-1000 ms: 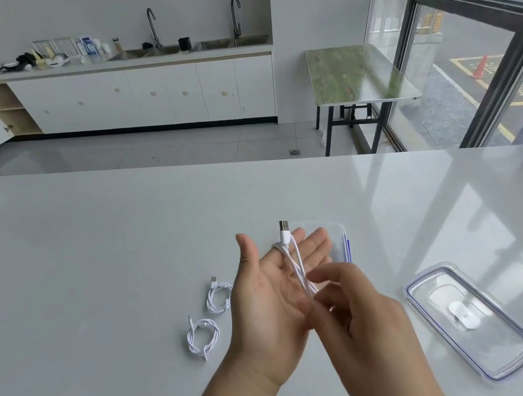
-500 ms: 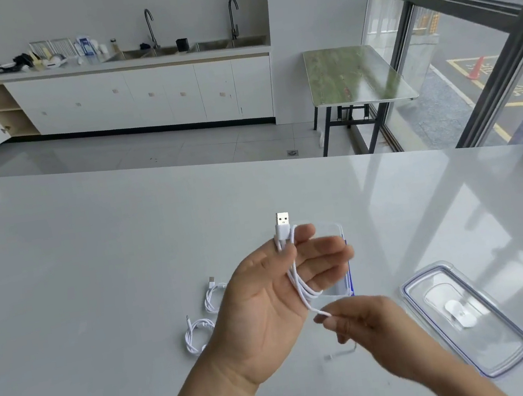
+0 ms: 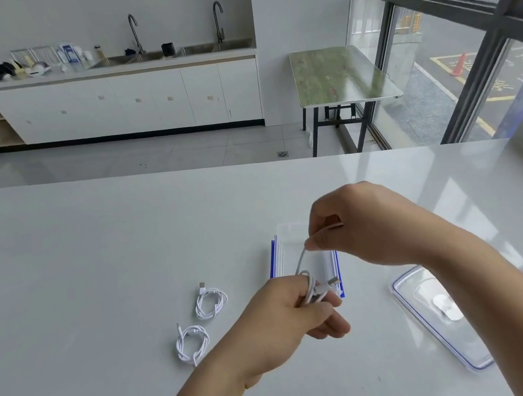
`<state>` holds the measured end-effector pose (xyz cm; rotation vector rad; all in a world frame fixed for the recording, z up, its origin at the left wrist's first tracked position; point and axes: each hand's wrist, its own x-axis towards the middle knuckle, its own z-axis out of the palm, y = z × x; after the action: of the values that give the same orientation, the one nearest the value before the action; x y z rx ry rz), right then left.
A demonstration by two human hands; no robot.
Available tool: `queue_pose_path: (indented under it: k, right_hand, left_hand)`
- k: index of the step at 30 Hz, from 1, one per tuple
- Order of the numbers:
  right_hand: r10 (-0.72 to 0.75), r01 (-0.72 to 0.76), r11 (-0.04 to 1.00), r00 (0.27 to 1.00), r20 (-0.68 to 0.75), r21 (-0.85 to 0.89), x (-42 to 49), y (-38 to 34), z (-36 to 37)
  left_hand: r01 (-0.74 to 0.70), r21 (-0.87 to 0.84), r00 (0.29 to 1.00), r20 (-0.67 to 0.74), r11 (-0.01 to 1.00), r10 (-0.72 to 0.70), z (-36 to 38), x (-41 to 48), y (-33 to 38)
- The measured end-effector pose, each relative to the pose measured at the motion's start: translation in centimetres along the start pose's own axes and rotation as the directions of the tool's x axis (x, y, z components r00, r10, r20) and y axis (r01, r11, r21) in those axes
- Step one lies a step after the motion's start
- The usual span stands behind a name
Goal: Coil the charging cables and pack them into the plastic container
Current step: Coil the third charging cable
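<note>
My left hand [image 3: 291,315] is closed around a coil of white charging cable [image 3: 314,290], its USB plug sticking out to the right. My right hand [image 3: 355,224] pinches the free end of the same cable above and beyond the left hand, over the clear plastic container [image 3: 286,248] with blue clips. Two coiled white cables lie on the table to the left: one [image 3: 210,302] nearer the container, the other [image 3: 192,343] closer to me.
The container's clear lid [image 3: 441,317] with a blue seal lies flat to the right. All of it rests on a white table [image 3: 95,273]. Beyond its far edge are a floor, sink cabinets and a small green table by the windows.
My left hand turned palm down and closed on the coil. My right hand rose from below the left hand to above it, carrying the cable's free end over the container.
</note>
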<state>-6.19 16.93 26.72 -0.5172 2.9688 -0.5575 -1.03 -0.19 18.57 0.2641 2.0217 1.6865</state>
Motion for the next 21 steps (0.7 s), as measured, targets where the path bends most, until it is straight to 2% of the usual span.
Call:
queue_pose_path:
  k: [3,5,7,9,11,13,16,21]
  right_hand:
    - [0.02,-0.029,0.995,0.995,-0.102,-0.092,-1.3,-1.8,0.0]
    - [0.037,-0.049,0.997,0.982,-0.186,-0.063,-2.3,-2.2,0.8]
    - [0.064,-0.061,0.998,0.964,-0.258,0.019,-3.3,-2.0,2.0]
    - [0.078,-0.043,0.993,0.942,-0.326,0.114,-4.2,-1.5,3.6]
    - [0.086,0.002,0.98,0.896,-0.436,0.197,-5.3,-1.1,5.3]
    - [0.094,0.055,0.961,0.855,-0.51,0.27,-6.3,-1.0,6.8]
    - [0.122,0.085,0.927,0.852,-0.509,0.365,-7.3,-1.1,9.1]
    - [0.12,0.063,0.947,0.84,-0.53,0.315,-7.6,-0.9,11.9]
  left_hand:
    - [0.004,0.01,0.995,-0.097,1.0,-0.003,0.1,0.5,-0.2]
    - [-0.017,-0.05,0.993,-0.12,0.999,0.011,-0.2,0.6,-0.2]
    - [-0.06,-0.175,0.996,-0.077,0.983,0.047,-0.5,0.6,0.0]
    - [-0.116,-0.403,0.993,-0.025,0.908,0.115,-0.7,0.6,0.0]
    - [-0.152,-0.62,0.984,-0.024,0.77,0.175,-0.7,0.6,0.3]
    - [-0.144,-0.762,0.986,-0.059,0.631,0.154,-0.7,0.8,0.5]
    - [-0.153,-0.845,0.987,-0.105,0.513,0.121,-0.4,0.9,1.1]
    - [-0.219,-0.849,0.974,-0.158,0.48,0.165,0.4,1.1,1.6]
